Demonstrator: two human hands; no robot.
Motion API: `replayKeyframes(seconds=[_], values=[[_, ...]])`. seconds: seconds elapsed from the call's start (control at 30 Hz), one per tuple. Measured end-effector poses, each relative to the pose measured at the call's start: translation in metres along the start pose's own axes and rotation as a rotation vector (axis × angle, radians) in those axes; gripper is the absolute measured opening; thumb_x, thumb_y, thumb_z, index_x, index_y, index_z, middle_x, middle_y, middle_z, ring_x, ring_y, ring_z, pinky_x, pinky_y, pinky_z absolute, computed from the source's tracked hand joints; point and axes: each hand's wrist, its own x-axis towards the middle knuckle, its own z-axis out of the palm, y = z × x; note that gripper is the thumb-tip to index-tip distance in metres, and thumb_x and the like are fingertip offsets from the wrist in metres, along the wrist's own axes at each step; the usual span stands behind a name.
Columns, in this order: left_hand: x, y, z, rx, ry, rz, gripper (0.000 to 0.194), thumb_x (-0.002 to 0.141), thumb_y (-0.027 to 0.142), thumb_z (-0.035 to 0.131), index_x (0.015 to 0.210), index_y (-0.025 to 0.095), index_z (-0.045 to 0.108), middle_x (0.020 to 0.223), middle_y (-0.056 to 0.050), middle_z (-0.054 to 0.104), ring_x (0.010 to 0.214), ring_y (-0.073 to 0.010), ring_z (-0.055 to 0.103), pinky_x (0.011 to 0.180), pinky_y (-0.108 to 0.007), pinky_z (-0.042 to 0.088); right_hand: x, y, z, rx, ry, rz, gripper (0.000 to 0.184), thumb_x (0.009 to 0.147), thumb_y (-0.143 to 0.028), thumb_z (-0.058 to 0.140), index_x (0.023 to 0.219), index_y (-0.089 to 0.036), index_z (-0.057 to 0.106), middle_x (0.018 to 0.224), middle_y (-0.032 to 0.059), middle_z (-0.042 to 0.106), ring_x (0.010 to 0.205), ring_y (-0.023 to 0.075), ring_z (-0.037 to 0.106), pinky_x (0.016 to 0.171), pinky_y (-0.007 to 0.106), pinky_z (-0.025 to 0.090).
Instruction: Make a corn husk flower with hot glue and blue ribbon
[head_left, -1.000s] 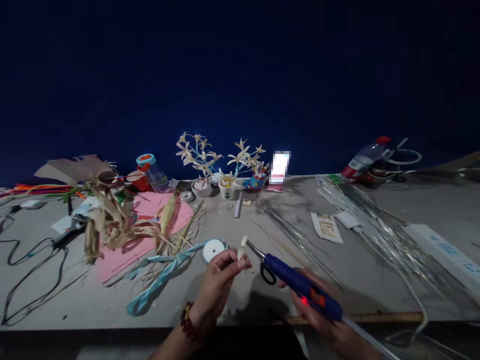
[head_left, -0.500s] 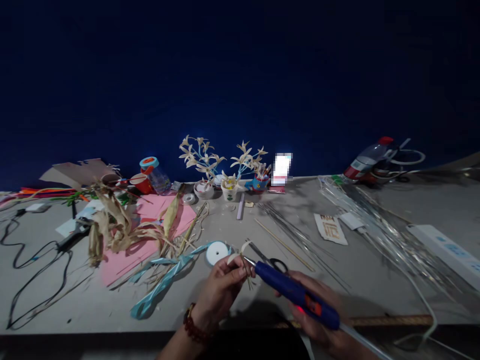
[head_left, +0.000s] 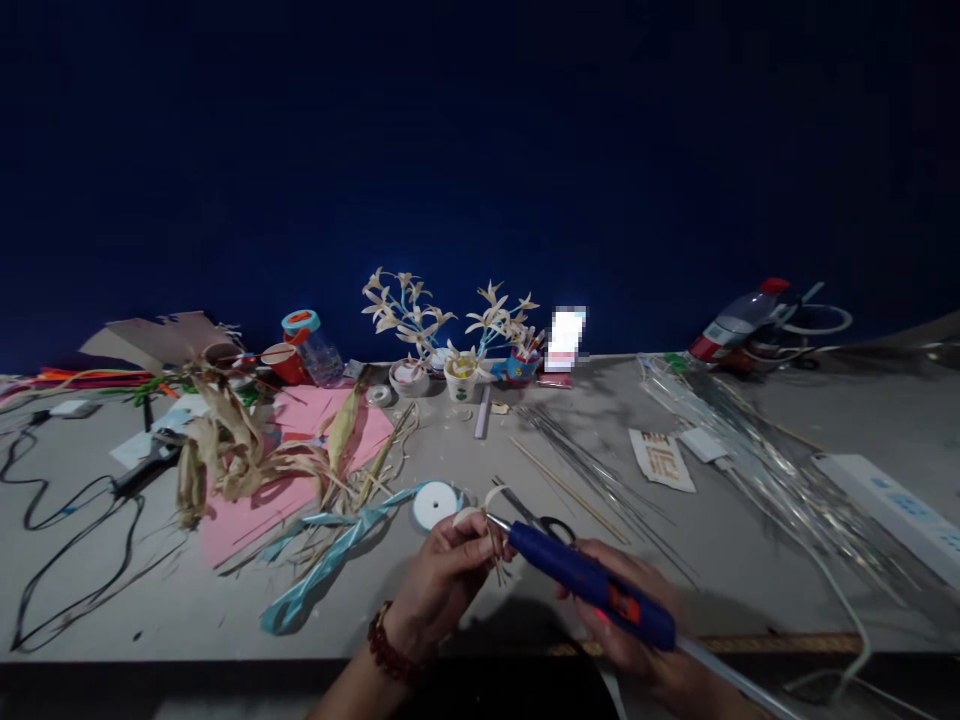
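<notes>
Between the fingertips of my left hand [head_left: 457,560] is a small pale husk flower [head_left: 493,496], with thin stem ends hanging below. My right hand [head_left: 630,620] grips a blue glue gun [head_left: 592,580], its red light glowing and a glue stick [head_left: 724,675] sticking out of the back. The metal nozzle points left and meets the base of the flower, or comes very close to it. Behind the gun lie black-handled scissors [head_left: 556,528], partly hidden. Just beyond my left hand is a white spool [head_left: 435,505] with light blue ribbon [head_left: 322,560].
Dried corn husks [head_left: 225,440] lie over pink paper [head_left: 262,520] on the left. Husk flowers [head_left: 405,310] stand in small pots at the back, near a bright phone [head_left: 564,338]. Wires [head_left: 592,460], a bottle [head_left: 739,320] and a power strip [head_left: 892,510] are on the right.
The flower has turned and tilted in my left fingers, and the glue gun's nozzle has moved left and down onto its base. Over the last half second, both hands stay almost still.
</notes>
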Motion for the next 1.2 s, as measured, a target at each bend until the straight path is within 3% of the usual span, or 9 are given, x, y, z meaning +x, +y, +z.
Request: replayKeyframes(seconds=[0.13, 0.33, 0.5, 0.73, 0.97, 1.2], values=[[0.0006, 0.0003, 0.0007, -0.022, -0.010, -0.009, 0.015, 0.069, 0.019, 0.086, 0.071, 0.011, 0.074, 0.068, -0.003, 0.068, 0.068, -0.0114, 0.060, 0.070, -0.023, 0.042, 0.0010, -0.0007, -0.0016, 0.015, -0.079, 0.000, 0.016, 0.083, -0.037, 0.056, 0.084, -0.021, 0.060, 0.068, 0.0031, 0.066, 0.060, 0.0192, 0.063, 0.054, 0.026, 0.050], [0.0003, -0.0002, 0.0014, -0.008, -0.026, -0.012, 0.014, 0.072, 0.020, 0.085, 0.071, 0.011, 0.074, 0.068, -0.003, 0.068, 0.068, -0.0110, 0.060, 0.072, -0.023, 0.042, 0.0016, -0.0046, -0.0021, 0.035, -0.037, -0.018, 0.023, 0.086, -0.043, 0.051, 0.082, -0.022, 0.060, 0.066, 0.0027, 0.064, 0.057, 0.0191, 0.061, 0.051, 0.028, 0.049], [0.0009, -0.0010, 0.0014, 0.004, -0.019, -0.013, 0.016, 0.069, 0.022, 0.086, 0.073, 0.012, 0.075, 0.068, -0.003, 0.068, 0.068, -0.0118, 0.060, 0.073, -0.024, 0.043, -0.0029, 0.0001, -0.0002, 0.019, 0.057, -0.033, 0.026, 0.086, -0.043, 0.053, 0.095, -0.022, 0.064, 0.073, 0.0042, 0.069, 0.065, 0.0217, 0.066, 0.063, 0.032, 0.054], [0.0001, 0.0010, 0.0056, 0.021, 0.003, -0.023, 0.018, 0.067, 0.023, 0.087, 0.070, 0.012, 0.074, 0.067, -0.003, 0.068, 0.067, -0.0123, 0.060, 0.073, -0.025, 0.043, -0.0074, -0.0002, 0.0002, 0.053, 0.061, 0.043, 0.031, 0.086, -0.050, 0.052, 0.093, -0.022, 0.064, 0.075, 0.0081, 0.070, 0.069, 0.0253, 0.066, 0.069, 0.039, 0.055], [0.0001, 0.0015, 0.0059, 0.039, 0.003, -0.016, 0.018, 0.068, 0.024, 0.087, 0.070, 0.012, 0.073, 0.066, -0.003, 0.067, 0.067, -0.0132, 0.059, 0.073, -0.026, 0.043, -0.0039, -0.0036, -0.0011, 0.039, 0.034, 0.017, 0.029, 0.087, -0.050, 0.049, 0.086, -0.023, 0.062, 0.068, 0.0038, 0.066, 0.062, 0.0219, 0.063, 0.061, 0.034, 0.052], [0.0002, 0.0002, 0.0050, 0.034, 0.017, -0.022, 0.018, 0.068, 0.023, 0.087, 0.070, 0.012, 0.073, 0.067, -0.003, 0.067, 0.068, -0.0126, 0.059, 0.075, -0.025, 0.043, -0.0067, 0.0000, 0.0006, 0.048, 0.067, 0.025, 0.025, 0.084, -0.045, 0.056, 0.092, -0.022, 0.064, 0.072, 0.0053, 0.067, 0.066, 0.0230, 0.066, 0.063, 0.033, 0.055]])
